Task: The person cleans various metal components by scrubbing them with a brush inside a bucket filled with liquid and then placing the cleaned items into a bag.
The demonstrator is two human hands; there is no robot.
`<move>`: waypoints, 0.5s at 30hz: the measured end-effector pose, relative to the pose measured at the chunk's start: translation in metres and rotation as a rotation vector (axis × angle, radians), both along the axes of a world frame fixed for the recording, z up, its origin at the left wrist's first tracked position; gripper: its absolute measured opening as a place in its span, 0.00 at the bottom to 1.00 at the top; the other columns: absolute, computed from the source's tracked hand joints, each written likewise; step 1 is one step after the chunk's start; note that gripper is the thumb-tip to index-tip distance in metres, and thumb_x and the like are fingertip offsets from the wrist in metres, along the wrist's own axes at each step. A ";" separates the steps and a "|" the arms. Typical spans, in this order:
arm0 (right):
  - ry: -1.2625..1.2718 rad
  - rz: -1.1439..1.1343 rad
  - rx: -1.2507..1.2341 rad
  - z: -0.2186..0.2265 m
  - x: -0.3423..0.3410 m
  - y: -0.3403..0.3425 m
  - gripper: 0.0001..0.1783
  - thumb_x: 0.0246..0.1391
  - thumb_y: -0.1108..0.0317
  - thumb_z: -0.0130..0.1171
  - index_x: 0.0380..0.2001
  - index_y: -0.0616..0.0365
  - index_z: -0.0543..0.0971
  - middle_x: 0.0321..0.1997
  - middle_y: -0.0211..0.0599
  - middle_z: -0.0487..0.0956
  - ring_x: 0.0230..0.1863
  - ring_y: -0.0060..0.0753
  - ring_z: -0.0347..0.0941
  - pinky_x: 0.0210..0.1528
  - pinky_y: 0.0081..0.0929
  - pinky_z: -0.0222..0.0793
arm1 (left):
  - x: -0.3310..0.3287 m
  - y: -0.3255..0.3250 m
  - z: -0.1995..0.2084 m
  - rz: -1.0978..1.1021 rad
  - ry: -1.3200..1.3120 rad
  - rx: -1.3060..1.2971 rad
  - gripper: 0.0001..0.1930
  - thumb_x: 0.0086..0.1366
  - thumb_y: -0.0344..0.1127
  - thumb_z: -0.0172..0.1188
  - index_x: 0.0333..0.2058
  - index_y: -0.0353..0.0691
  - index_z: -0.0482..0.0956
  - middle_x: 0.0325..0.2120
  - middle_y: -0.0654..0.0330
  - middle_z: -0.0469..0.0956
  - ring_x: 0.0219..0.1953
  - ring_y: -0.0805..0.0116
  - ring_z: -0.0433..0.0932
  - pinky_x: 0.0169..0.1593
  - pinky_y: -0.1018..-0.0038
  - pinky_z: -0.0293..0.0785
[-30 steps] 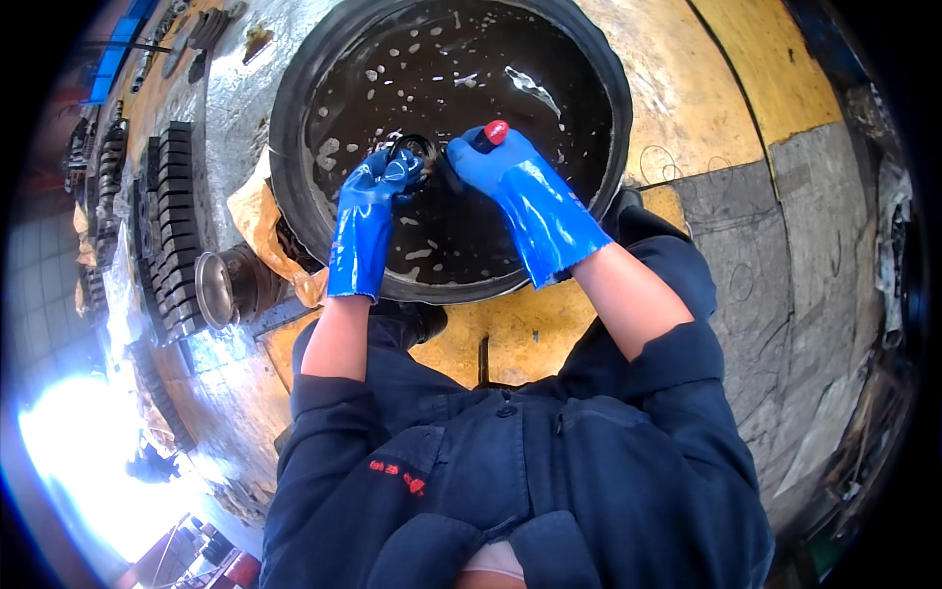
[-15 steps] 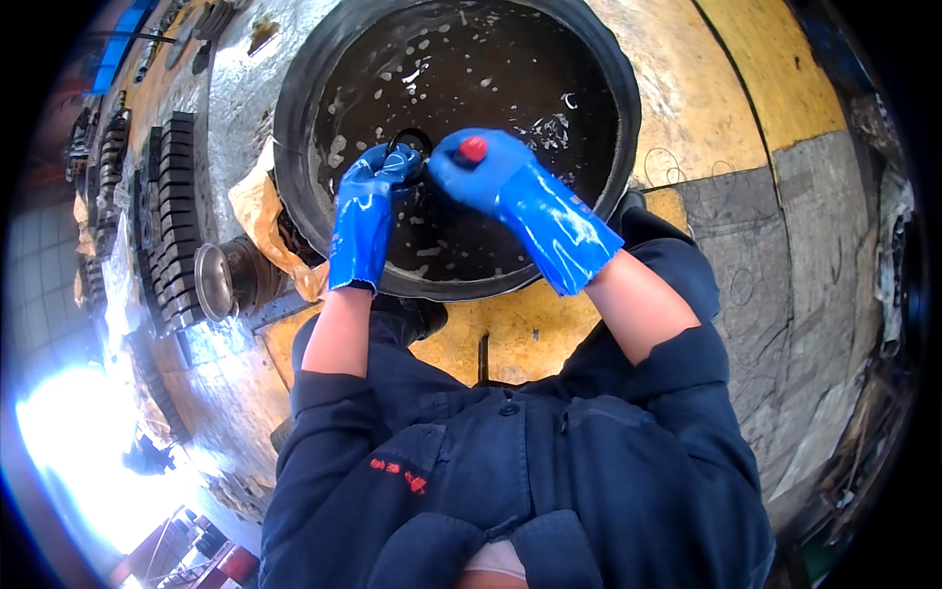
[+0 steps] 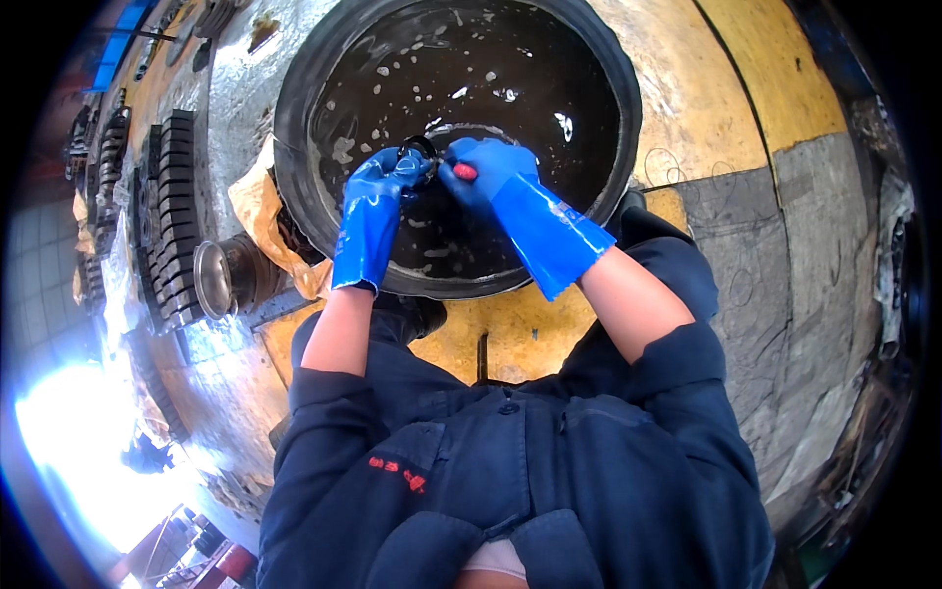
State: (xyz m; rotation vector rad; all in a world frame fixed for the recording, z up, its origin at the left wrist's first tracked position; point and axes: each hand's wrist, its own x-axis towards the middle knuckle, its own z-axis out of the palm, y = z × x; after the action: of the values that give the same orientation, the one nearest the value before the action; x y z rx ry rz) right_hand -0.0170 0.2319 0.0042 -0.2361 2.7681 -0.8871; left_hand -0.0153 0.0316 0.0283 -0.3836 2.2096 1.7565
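Note:
My left hand [image 3: 381,187], in a long blue rubber glove, is closed on a dark ring-shaped part [image 3: 420,147] with a wet shine. Beside it my right hand [image 3: 496,169], gloved the same way, wraps round a tool with a red handle end [image 3: 464,171]. The tool's working end is hidden, so its kind does not show. Both hands are close together over a wide black tub [image 3: 292,118] of dark, murky liquid [image 3: 461,59], with pale foam spots on the surface.
Left of the tub lie crumpled brown paper [image 3: 257,211] and a round metal piece [image 3: 213,280] on its side. Rows of dark ribbed parts [image 3: 177,196] stand farther left. Grey mats [image 3: 731,245] cover the yellow floor at right. My knees flank the tub's near side.
My left hand has shifted slightly right with the ring. The right hand has moved a little, turning the red handle end lower. Ripples and glints on the liquid have changed.

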 end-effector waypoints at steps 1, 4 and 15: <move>0.033 -0.016 0.000 -0.004 -0.004 0.001 0.18 0.67 0.45 0.64 0.44 0.45 0.86 0.41 0.40 0.89 0.48 0.53 0.87 0.47 0.52 0.83 | 0.001 0.001 0.002 -0.002 -0.017 -0.029 0.16 0.76 0.43 0.72 0.51 0.36 0.91 0.38 0.63 0.90 0.39 0.75 0.84 0.47 0.76 0.79; 0.108 0.001 -0.016 -0.001 -0.006 0.006 0.17 0.69 0.46 0.62 0.43 0.46 0.86 0.42 0.41 0.89 0.48 0.54 0.87 0.47 0.51 0.82 | 0.000 -0.007 -0.007 -0.014 -0.012 -0.067 0.16 0.76 0.43 0.71 0.51 0.37 0.91 0.38 0.64 0.90 0.39 0.76 0.84 0.45 0.77 0.78; -0.305 -0.226 -0.345 0.011 -0.015 0.013 0.21 0.65 0.46 0.63 0.45 0.52 0.90 0.43 0.49 0.90 0.49 0.54 0.87 0.54 0.43 0.82 | 0.001 -0.005 -0.016 -0.204 0.156 -0.177 0.21 0.75 0.40 0.71 0.59 0.33 0.87 0.46 0.60 0.90 0.47 0.72 0.86 0.54 0.74 0.81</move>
State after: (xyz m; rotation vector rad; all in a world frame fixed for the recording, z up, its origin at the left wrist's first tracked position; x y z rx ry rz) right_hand -0.0320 0.2450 0.0149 0.1505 2.3797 -1.3337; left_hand -0.0138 0.0270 0.0126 -0.0559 2.4242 1.5372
